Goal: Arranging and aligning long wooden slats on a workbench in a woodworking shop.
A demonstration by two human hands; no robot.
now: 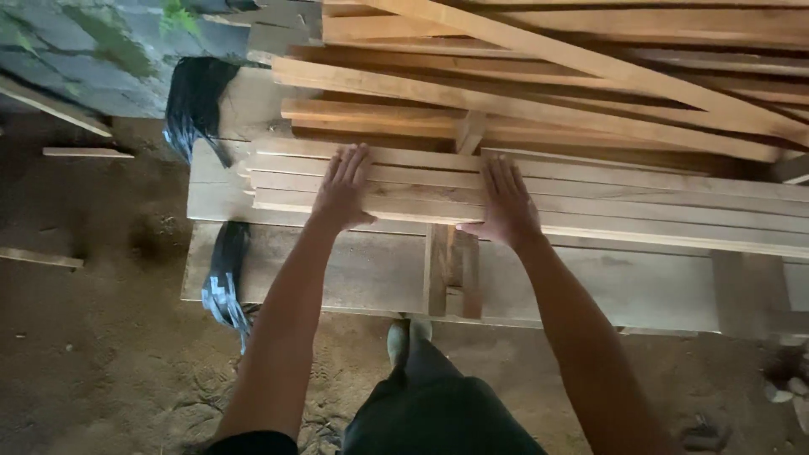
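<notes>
Both my hands lie flat, palms down, on a row of long pale wooden slats (pixel 640 198) laid side by side on a stack of planks. My left hand (pixel 343 190) rests near the slats' left ends, its fingers spread and pointing away from me. My right hand (pixel 507 202) presses on the same slats a little to the right, thumb hooked over the near edge. Neither hand has closed around anything. Beneath the slats, wide boards (pixel 354 270) form the lower layer of the stack.
More long planks (pixel 539 84) lie crossed and piled behind the slats. Black plastic strips (pixel 223 278) hang at the stack's left side. Loose wood pieces (pixel 87 152) lie on the dirt floor (pixel 93 354) to the left. My legs and feet (pixel 409 337) stand against the stack.
</notes>
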